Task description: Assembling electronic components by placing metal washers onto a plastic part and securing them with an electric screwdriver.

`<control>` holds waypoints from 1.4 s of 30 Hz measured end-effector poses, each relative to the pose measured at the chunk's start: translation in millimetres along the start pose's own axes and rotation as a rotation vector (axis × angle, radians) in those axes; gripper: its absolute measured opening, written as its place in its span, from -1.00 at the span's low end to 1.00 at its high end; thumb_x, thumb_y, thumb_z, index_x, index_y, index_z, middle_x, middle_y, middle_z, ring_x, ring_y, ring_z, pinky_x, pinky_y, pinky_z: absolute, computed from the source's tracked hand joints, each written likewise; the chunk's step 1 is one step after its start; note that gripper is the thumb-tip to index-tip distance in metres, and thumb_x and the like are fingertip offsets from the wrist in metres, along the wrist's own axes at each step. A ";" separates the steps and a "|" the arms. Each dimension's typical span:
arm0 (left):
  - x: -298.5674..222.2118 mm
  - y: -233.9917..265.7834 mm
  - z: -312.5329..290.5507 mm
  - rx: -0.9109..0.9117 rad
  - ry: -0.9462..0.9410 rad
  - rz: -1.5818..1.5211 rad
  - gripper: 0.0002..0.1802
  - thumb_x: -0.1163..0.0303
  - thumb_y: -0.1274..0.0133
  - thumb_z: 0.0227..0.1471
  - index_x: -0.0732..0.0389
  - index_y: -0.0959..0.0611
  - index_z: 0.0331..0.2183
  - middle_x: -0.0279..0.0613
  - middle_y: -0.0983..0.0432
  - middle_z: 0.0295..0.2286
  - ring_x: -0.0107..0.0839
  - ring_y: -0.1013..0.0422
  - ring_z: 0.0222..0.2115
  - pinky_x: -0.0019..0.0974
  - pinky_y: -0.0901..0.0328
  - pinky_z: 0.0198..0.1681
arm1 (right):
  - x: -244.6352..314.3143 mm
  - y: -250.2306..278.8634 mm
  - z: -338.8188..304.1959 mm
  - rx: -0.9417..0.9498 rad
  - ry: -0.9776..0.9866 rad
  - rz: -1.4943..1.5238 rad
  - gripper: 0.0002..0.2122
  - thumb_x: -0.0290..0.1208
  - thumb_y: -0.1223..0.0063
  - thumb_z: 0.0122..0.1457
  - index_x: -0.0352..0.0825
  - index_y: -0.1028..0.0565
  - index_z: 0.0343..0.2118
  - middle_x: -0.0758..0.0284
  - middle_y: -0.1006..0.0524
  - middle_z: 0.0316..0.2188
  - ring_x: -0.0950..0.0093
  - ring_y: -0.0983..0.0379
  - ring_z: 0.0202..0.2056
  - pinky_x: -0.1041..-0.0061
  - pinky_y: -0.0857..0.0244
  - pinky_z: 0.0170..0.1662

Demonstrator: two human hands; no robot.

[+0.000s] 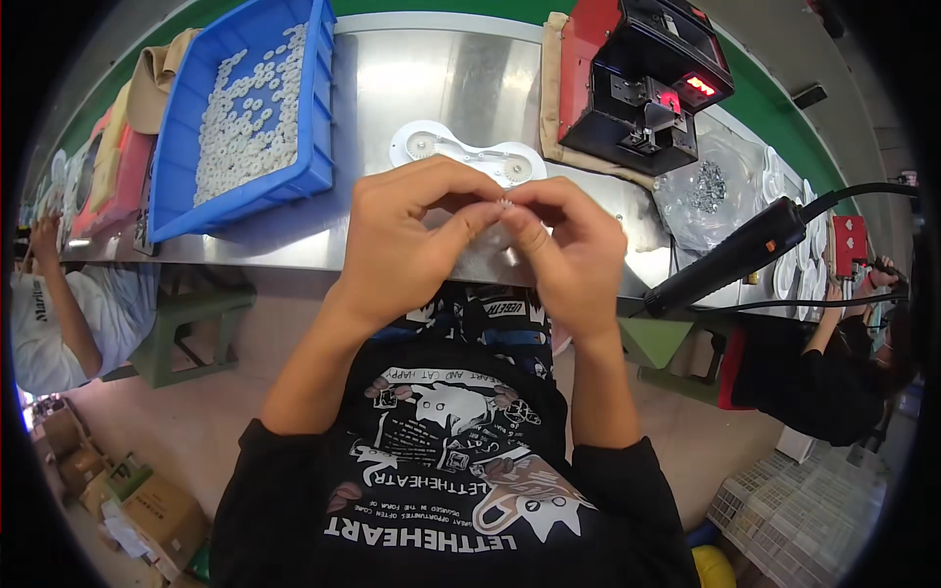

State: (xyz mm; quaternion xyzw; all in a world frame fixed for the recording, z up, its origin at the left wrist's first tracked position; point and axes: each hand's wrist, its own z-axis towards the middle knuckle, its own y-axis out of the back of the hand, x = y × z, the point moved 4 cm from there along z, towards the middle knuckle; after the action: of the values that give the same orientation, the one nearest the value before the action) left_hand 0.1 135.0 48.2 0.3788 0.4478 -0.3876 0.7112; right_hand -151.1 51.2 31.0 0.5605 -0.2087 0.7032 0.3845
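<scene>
Close together above the table's front edge, my left hand (407,230) and my right hand (578,245) are both closed in a pinch. Between their fingertips is a small white toothed gear (506,204), mostly covered by the fingers. Just beyond them, a white plastic housing (469,155) with two rounded ends lies on the metal table (421,69). A pale gear sits in each end, and my fingers hide part of its near side. To the left, a blue bin (321,118) holds many loose white gears (240,137).
A black powered screwdriver (725,260) with a cable lies across the front edge at right. Behind it are a clear bag of small metal parts (708,186) and a black-and-red machine (642,88) with a lit display. Other people sit at both sides.
</scene>
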 end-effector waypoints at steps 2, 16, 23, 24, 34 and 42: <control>5.2 1.2 1.8 -0.045 0.019 0.017 -0.82 0.69 -0.26 -0.04 0.44 -0.71 -0.29 -0.06 -0.65 -0.35 -0.39 -0.57 -0.33 -0.39 -0.44 -0.23 | -1.0 5.9 9.9 -0.018 -0.113 0.091 -0.82 -0.49 -0.24 0.25 -0.52 -0.57 -0.21 0.31 -0.62 -0.34 0.58 -0.51 -0.30 0.61 -0.39 -0.18; 21.4 5.6 40.2 0.218 -0.086 0.421 -0.92 0.52 -0.25 -0.03 0.31 -0.69 -0.42 -0.08 -0.58 -0.39 -0.08 -0.44 -0.24 -0.11 -0.34 -0.11 | -23.2 0.2 41.1 -0.094 -0.015 -0.598 -0.89 -0.46 -0.28 0.07 -0.37 -0.63 -0.37 0.25 -0.58 -0.36 0.36 -0.44 -0.29 0.40 -0.33 -0.16; 38.4 6.4 50.2 0.227 -0.133 0.493 -0.93 0.52 -0.25 -0.04 0.30 -0.68 -0.42 -0.17 -0.55 -0.34 -0.20 -0.43 -0.19 -0.20 -0.37 -0.20 | -28.9 -2.8 41.5 -0.135 -0.009 -0.606 -0.86 -0.42 -0.29 0.05 -0.34 -0.64 -0.35 0.25 -0.58 -0.38 0.35 -0.43 -0.29 0.40 -0.33 -0.15; 39.8 4.9 50.1 0.220 -0.129 0.499 -0.92 0.51 -0.26 -0.05 0.30 -0.69 -0.43 -0.16 -0.55 -0.34 -0.19 -0.44 -0.20 -0.20 -0.37 -0.19 | -28.8 -2.4 41.6 -0.135 -0.008 -0.606 -0.86 -0.42 -0.29 0.05 -0.34 -0.64 -0.35 0.25 -0.58 -0.38 0.35 -0.43 -0.29 0.40 -0.33 -0.15; 42.5 -2.0 60.1 0.238 -0.070 0.547 -0.86 0.48 -0.32 -0.12 0.31 -0.72 -0.44 -0.05 -0.58 -0.41 -0.11 -0.49 -0.29 -0.12 -0.38 -0.14 | -22.4 2.4 51.1 0.004 -0.067 -0.717 -0.83 -0.38 -0.28 0.10 -0.37 -0.66 -0.31 0.18 -0.59 -0.36 0.30 -0.49 -0.33 0.33 -0.39 -0.18; 45.3 0.6 56.7 0.101 -0.042 0.441 -0.75 0.50 -0.37 -0.19 0.31 -0.67 -0.38 -0.06 -0.57 -0.45 -0.17 -0.52 -0.37 -0.19 -0.41 -0.23 | -11.6 -11.0 32.4 -0.066 0.169 -0.847 -0.88 -0.46 -0.20 0.15 -0.37 -0.66 -0.31 0.16 -0.60 -0.23 0.14 -0.53 -0.20 0.24 -0.38 -0.05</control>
State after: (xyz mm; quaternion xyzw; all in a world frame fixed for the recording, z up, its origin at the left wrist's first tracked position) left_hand 33.6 75.4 23.9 0.4945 0.3195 -0.2526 0.7678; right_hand -121.3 31.0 27.7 0.5246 0.0496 0.5196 0.6726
